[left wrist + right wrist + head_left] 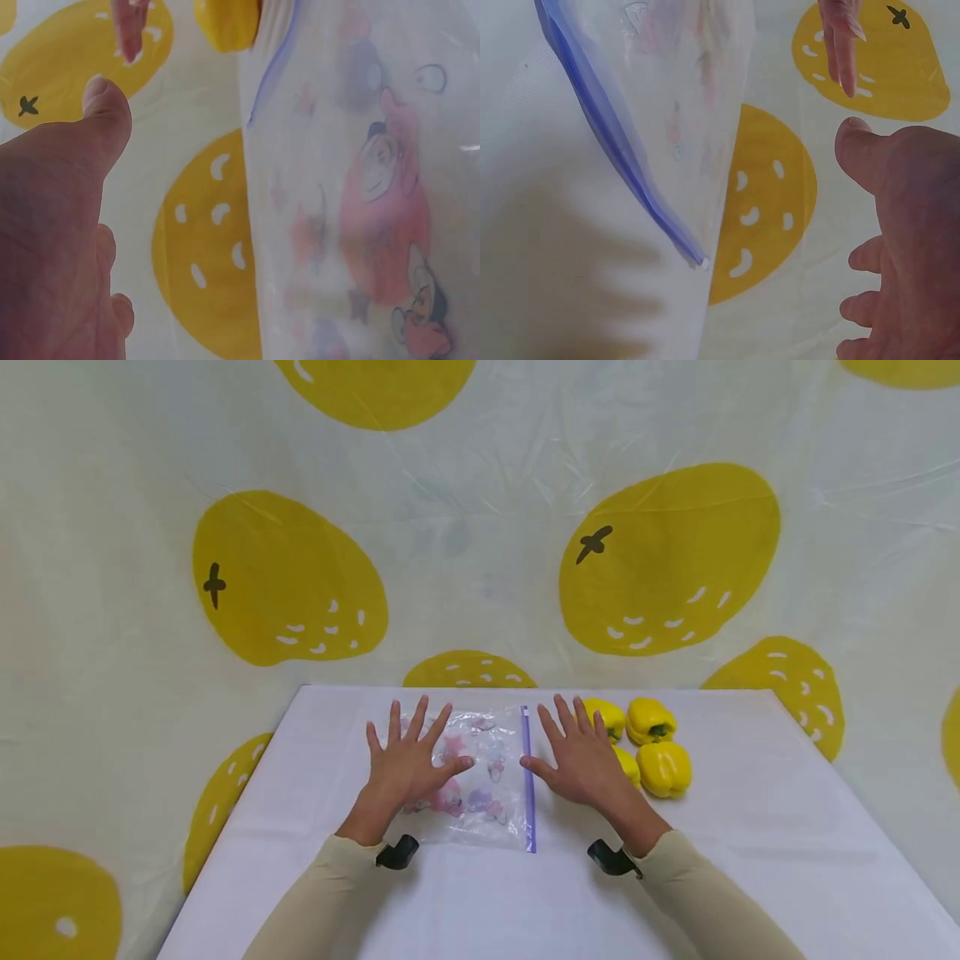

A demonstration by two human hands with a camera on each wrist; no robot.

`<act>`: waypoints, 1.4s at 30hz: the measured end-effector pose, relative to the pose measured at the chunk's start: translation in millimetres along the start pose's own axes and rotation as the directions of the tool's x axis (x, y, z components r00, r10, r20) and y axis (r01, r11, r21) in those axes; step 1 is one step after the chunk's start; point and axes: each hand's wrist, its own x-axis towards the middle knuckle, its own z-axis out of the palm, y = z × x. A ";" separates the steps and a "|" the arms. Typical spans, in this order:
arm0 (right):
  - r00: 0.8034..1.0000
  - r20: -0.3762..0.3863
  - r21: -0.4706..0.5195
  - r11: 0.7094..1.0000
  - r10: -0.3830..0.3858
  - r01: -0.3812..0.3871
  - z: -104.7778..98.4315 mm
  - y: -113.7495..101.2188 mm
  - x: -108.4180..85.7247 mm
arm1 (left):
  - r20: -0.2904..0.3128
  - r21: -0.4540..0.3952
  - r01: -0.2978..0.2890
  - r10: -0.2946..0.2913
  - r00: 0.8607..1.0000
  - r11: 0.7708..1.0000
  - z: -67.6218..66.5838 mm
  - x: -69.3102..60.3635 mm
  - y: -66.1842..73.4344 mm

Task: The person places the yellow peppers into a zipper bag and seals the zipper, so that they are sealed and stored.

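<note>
A clear zip bag (468,822) printed with pink and purple cartoon figures lies flat on the table, its purple zip edge on the right. My left hand (408,766) is spread above the bag's left part, holding nothing. To the right of the zip edge my right hand (581,760) hovers with fingers spread, nothing in it. Just beyond that hand sit several yellow bell peppers (665,769), some partly hidden by it. In the left wrist view the bag (382,217) lies beside the thumb; the right wrist view shows its purple zip (622,157).
The table (757,860) has a white cover and ends at a back edge. Behind it hangs a pale cloth (480,527) printed with large yellow fruit. A black wrist camera (397,852) is strapped under the left wrist, another (611,858) under the right.
</note>
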 end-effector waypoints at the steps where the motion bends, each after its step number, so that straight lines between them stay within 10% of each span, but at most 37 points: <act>1: 1.000 0.001 0.001 1.000 0.001 -0.001 0.8 -0.2 0.2 | -0.002 0.001 -0.004 0.004 1.000 1.000 1.4 0.0 0.4; 42: 1.000 0.005 -0.015 1.000 0.006 -0.006 37.0 -5.6 -3.7 | 0.026 0.011 -0.035 0.035 0.999 0.999 33.6 3.4 18.7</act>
